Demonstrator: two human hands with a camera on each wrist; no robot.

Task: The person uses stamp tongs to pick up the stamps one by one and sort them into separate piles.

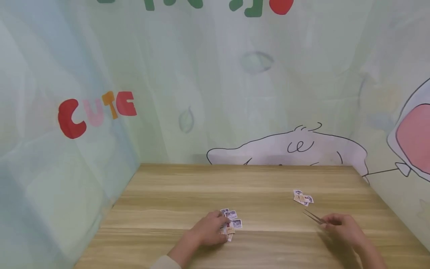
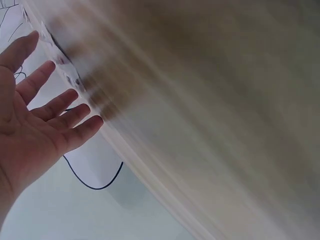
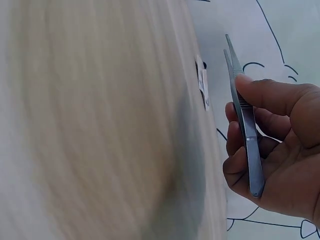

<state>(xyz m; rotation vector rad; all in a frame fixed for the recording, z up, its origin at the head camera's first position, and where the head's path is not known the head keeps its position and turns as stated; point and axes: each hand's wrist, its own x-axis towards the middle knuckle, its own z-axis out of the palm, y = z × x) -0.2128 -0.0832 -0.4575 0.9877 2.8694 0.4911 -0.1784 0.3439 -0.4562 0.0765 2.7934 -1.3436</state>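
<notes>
In the head view, my left hand (image 1: 211,228) lies over a small pile of white-bordered paper pieces (image 1: 237,223) that look like stamps, some with dark pictures, some tan. Its fingers (image 2: 82,131) are spread and slightly bent in the left wrist view, with the fingertips at the pile's edge; part of the pile is hidden under them. My right hand (image 1: 344,228) pinches metal tweezers (image 3: 251,145) between thumb and fingers. The tweezers' tips are slightly apart with nothing between them, and they point toward a second, smaller group of the stamp-like pieces (image 1: 303,198) farther back.
Everything lies on a wood-grain table (image 1: 161,201). A printed cloth backdrop (image 1: 208,86) with cartoon drawings and coloured letters stands behind the table and along both sides.
</notes>
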